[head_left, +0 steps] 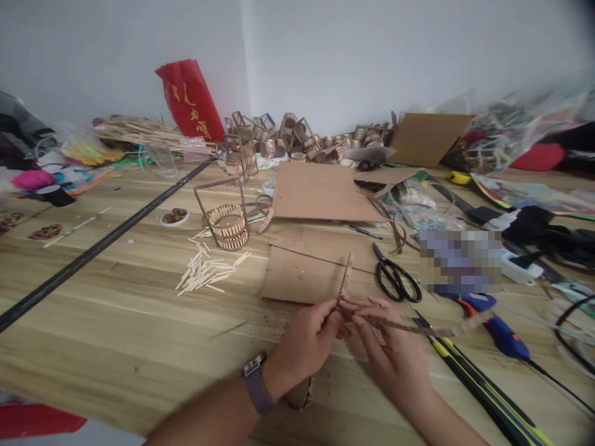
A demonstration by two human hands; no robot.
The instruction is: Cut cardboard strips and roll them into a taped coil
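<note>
Above the front of the table, my left hand (309,341) pinches a narrow brown cardboard strip (345,279) between thumb and fingers. One end of the strip points up and away. My right hand (393,350) is closed on the same strip close beside the left fingertips, and the other end trails out to the right. Part of a curved cardboard band (302,402) shows beneath my left wrist. Past my hands lie a flat cardboard piece (297,266) and black-handled scissors (397,282). A small basket with a tall handle (227,226) stands farther left.
Short pale sticks (204,272) lie scattered before the basket. On the right are a utility knife (483,384) and a blue glue gun (499,325) with its cord. A long dark bar (106,241) crosses the left side. Several small baskets (307,139) are heaped by the wall.
</note>
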